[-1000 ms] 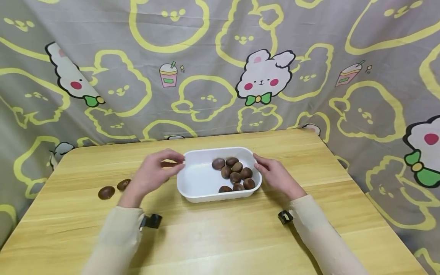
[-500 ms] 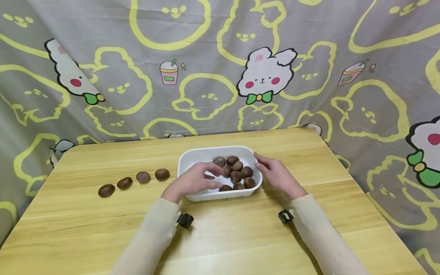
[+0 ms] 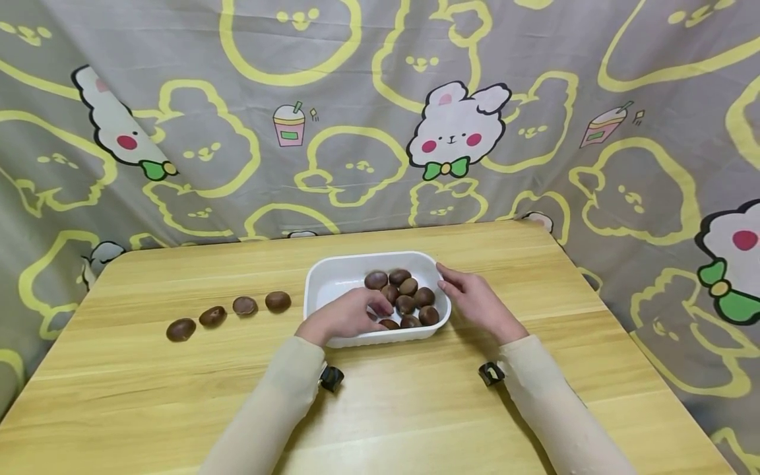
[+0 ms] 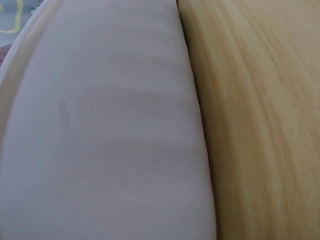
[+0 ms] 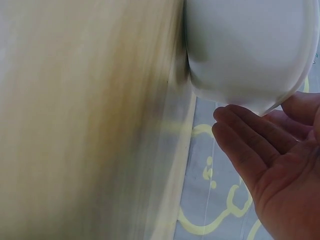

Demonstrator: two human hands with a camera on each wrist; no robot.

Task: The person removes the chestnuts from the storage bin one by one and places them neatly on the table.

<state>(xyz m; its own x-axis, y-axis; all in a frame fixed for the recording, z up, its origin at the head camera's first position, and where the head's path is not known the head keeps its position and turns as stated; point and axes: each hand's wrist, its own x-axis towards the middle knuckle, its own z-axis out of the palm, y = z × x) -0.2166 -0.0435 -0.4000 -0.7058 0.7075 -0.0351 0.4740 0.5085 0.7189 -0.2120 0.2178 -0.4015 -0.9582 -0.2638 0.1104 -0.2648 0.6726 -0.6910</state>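
In the head view, a white plastic tray (image 3: pixel 332 284) sits on the wooden table, with several brown chestnuts (image 3: pixel 424 297) gathered toward its right side. My left hand (image 3: pixel 350 313) reaches over the near rim into the tray, fingers bent and thumb apart, its tips right at the near chestnuts. The palm side is hidden. At the right end, my right hand (image 3: pixel 475 300) grips the tray's rim between thumb and fingers. The right wrist view shows its fingers (image 5: pixel 250 135) under the rim. Only the tray's outer wall (image 4: pixel 115 120) fills the left wrist view beside the table.
Left of the tray, several chestnuts (image 3: pixel 212 316) lie in a slanting row on the wooden table (image 3: pixel 404 402). A patterned grey curtain (image 3: pixel 356 99) hangs behind the table and along its right side.
My left hand moved right from beside the row into the tray and lowered toward the chestnuts, its fingers closing somewhat. A chestnut at the row's right end came into view. My right hand stayed on the rim.
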